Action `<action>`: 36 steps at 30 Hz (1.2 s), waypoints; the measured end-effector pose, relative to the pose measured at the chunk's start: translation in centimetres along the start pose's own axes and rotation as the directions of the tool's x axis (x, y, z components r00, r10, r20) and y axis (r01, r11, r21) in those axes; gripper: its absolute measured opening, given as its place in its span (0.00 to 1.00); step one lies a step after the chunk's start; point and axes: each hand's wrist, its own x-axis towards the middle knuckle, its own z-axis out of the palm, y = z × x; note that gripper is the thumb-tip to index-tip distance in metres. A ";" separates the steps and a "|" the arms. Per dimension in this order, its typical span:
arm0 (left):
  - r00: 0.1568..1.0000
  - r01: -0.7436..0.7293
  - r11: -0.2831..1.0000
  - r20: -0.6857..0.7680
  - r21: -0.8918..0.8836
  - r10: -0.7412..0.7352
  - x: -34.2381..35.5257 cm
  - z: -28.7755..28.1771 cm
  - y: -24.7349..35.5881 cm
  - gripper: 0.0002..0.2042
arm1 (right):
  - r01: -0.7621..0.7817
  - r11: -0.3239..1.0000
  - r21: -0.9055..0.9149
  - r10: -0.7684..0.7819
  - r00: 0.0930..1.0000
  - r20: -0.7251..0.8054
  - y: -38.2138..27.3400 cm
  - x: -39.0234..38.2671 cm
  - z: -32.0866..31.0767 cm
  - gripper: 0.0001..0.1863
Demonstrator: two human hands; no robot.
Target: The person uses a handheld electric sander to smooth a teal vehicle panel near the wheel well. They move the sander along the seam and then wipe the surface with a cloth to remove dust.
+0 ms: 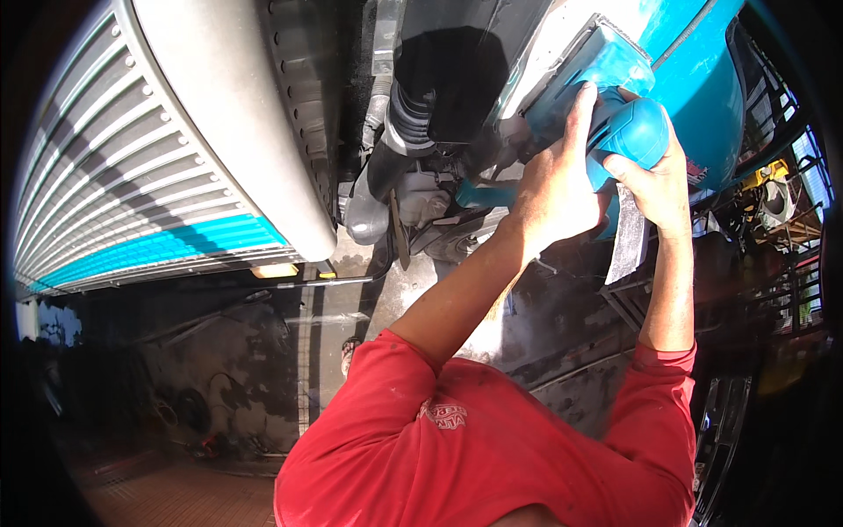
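Observation:
Both hands are at the upper right, against a glossy teal vehicle panel (702,79) with a raised box-like section. My left hand (566,176) grips the left side of a rounded blue hand tool (639,132), fingers wrapped round it. My right hand (659,184) holds the same tool from the right, thumb across its lower part. A grey, rough-looking strip (628,241) hangs below the tool. The tool's underside, where it meets the panel, is hidden.
A large ribbed silver vehicle body part (176,105) with a teal band fills the left. Dark hoses (413,114) and a translucent reservoir (426,198) sit in the middle. A stained wall (219,351) lies behind, with dark metal framing and yellow items (760,176) at the right.

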 end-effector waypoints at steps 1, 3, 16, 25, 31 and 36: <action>0.997 -0.065 0.998 -0.036 -0.009 0.065 1.2 0.1 1.0 0.57 | 0.089 0.995 -0.041 -0.090 0.996 -0.016 -0.7 1.0 -1.1 0.48; 0.996 -0.083 0.996 -0.043 -0.016 0.082 3.4 0.3 2.6 0.57 | 0.049 0.997 -0.059 -0.052 0.998 -0.048 -2.1 2.9 -3.3 0.45; 0.995 0.103 0.994 -0.018 0.026 -0.102 -1.9 -1.3 -1.6 0.59 | 0.009 1.000 -0.030 -0.008 1.000 0.021 0.2 -0.1 3.2 0.55; 0.998 0.058 0.996 0.008 0.069 -0.059 -5.2 -1.2 -3.9 0.57 | -0.123 0.982 -0.143 0.126 0.992 0.012 2.0 -3.6 5.5 0.54; 1.000 0.017 0.991 -0.013 0.135 -0.016 1.3 0.8 1.8 0.57 | 0.010 1.000 0.019 -0.009 1.000 -0.003 -1.2 0.4 -0.9 0.47; 0.998 -0.060 0.991 -0.017 0.122 0.062 5.9 2.2 5.3 0.62 | 0.078 0.997 -0.001 -0.078 0.996 -0.047 -4.0 3.8 -5.7 0.45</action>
